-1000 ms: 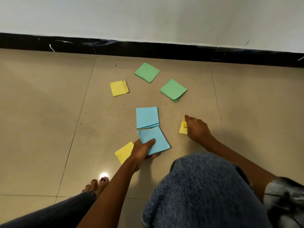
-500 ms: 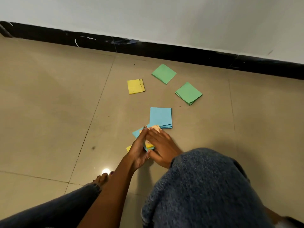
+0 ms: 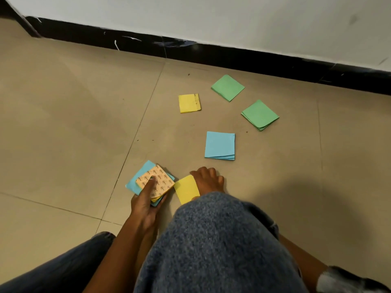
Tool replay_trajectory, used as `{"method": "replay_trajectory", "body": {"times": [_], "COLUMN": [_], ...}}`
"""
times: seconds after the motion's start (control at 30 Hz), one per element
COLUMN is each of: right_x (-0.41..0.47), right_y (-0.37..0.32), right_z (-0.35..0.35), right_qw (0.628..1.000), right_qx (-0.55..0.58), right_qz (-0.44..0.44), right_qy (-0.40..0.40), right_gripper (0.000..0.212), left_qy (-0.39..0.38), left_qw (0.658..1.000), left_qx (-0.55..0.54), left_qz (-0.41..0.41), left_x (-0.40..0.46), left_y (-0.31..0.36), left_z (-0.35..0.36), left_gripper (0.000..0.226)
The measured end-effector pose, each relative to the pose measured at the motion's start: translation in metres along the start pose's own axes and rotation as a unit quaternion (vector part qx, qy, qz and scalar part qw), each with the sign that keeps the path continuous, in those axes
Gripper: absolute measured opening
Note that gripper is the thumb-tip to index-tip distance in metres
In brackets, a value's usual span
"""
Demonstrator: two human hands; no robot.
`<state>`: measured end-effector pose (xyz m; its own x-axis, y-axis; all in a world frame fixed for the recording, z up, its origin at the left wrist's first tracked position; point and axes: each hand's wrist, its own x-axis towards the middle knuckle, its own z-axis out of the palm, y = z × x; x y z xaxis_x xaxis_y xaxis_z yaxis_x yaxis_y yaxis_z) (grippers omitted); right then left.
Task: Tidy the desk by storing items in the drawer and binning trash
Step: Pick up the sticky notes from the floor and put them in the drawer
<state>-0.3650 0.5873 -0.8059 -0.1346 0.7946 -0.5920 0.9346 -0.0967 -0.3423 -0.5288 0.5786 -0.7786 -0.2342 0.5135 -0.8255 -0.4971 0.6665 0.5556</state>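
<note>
Head view, items on a tiled floor (image 3: 63,123) beside a white wall with a black skirting (image 3: 211,53):

- Left hand (image 3: 146,199): grips a small stack of sticky-note pads, thumb pressed on top, fingers curled beneath.
- Held stack (image 3: 152,182): a blue pad lowest, thin yellow sheets above it, and uppermost a pad showing a patterned tan backing.
- Right hand (image 3: 208,179): fingers curled down onto the floor at the far right edge of a loose yellow pad (image 3: 187,191); whether it pinches the pad cannot be told. The pad lies just beside the held stack.
- Blue pad (image 3: 220,145): flat on the floor, beyond the right hand, layers fanned at its near edge.
- Yellow pad (image 3: 189,103): farther out, apart from the others.
- Two green pads: one near the skirting (image 3: 228,87), one to its right (image 3: 260,114).
- Knee in blue denim (image 3: 211,240): foreground, hiding the right forearm.
</note>
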Motion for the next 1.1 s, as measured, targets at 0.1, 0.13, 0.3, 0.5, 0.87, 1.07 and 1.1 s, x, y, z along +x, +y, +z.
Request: {"method": "replay_trajectory", "body": {"times": [0.1,0.13,0.3,0.5,0.87,1.07,1.1], "right_x": [0.004,0.006,0.008,-0.001,-0.015,-0.015,-0.015], "right_y": [-0.004,-0.004,-0.006,0.007,0.014,0.016,0.017], "right_z": [0.011,0.013,0.012,0.013,-0.014,-0.012,-0.013], "right_qw": [0.998,0.996,0.988,0.923,0.832,0.909,0.919], "right_qx": [0.04,0.067,0.093,0.292,0.528,0.392,0.369], "right_qz": [0.043,0.058,0.122,0.14,0.019,0.03,0.036], "right_qy": [0.027,0.027,0.019,0.208,0.171,0.14,0.132], "right_gripper": [0.076,0.074,0.053,0.018,0.039,0.056,0.056], "left_qy": [0.0,0.002,0.003,-0.01,-0.134,-0.136,-0.134], "left_qw": [1.0,1.0,1.0,0.999,0.989,0.986,0.985], "left_qx": [0.016,0.012,0.014,0.002,-0.01,0.094,0.109], "left_qz": [-0.01,-0.016,-0.021,-0.033,-0.062,-0.028,-0.023], "left_x": [-0.005,-0.004,-0.002,0.001,0.003,-0.018,-0.021], "left_y": [-0.001,-0.002,-0.005,-0.006,-0.019,-0.02,-0.021], "left_z": [-0.003,-0.005,-0.008,0.001,0.029,0.053,0.054], "left_gripper": [0.034,0.042,0.04,0.009,0.064,0.018,0.025]}}
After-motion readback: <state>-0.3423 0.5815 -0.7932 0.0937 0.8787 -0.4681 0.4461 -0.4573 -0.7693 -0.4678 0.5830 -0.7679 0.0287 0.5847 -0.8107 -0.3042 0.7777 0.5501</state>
